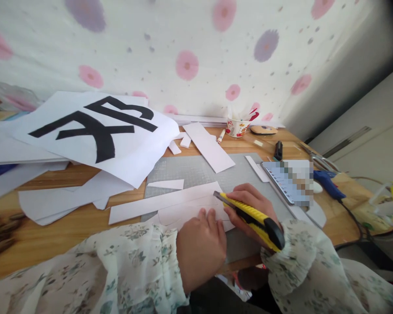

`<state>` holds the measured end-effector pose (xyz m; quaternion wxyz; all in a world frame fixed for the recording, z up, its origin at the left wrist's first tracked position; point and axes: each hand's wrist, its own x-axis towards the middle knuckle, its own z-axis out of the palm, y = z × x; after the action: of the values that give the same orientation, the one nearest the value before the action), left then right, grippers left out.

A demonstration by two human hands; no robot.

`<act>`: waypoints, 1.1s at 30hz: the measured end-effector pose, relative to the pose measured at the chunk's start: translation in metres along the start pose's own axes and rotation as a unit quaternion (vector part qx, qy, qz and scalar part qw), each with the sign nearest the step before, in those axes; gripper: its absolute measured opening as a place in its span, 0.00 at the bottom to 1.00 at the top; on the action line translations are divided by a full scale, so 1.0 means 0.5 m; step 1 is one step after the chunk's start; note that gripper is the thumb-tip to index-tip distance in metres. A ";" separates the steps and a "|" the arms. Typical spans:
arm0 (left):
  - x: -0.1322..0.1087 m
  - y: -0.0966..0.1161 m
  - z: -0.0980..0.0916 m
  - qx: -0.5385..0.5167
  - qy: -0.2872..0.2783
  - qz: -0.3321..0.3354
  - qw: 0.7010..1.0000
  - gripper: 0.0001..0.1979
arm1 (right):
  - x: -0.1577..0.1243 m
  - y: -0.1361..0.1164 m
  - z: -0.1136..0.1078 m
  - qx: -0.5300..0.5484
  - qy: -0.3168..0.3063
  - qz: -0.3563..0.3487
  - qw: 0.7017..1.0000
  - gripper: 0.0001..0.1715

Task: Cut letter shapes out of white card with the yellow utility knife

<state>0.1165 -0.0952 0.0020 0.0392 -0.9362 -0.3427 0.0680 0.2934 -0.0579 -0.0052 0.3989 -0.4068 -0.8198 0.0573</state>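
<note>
The right hand (253, 203) has its fingers closed around a yellow-and-black utility knife (257, 220), held at a slant, its front end over the white sheet material (186, 203); whether the blade touches it, I cannot tell. The left hand (203, 246) rests on the same material just beside the knife, its fingers slightly spread and bent, tips down on the surface, with nothing visible gripped between them. Faint lines run across this material, which lies on a gray cutting mat (249, 176) and reaches past the mat's left edge over the wooden table (62, 237). A wide white strip (209, 148) lies across the mat's far edge. To the left is paper with bold black characters (101, 133); to the right are a phone (277, 183) with a partly blurred screen and a blue glue gun (329, 183).
</note>
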 end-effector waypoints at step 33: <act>0.001 0.002 -0.015 -0.063 -0.029 -0.062 0.996 0.20 | -0.035 -0.026 -0.023 -0.050 -0.058 0.003 0.997 0.06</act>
<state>0.1186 -0.0958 0.0092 -0.0262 -0.9113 -0.4047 0.0708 0.2996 -0.0817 -0.0025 0.3294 -0.4249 -0.8422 0.0408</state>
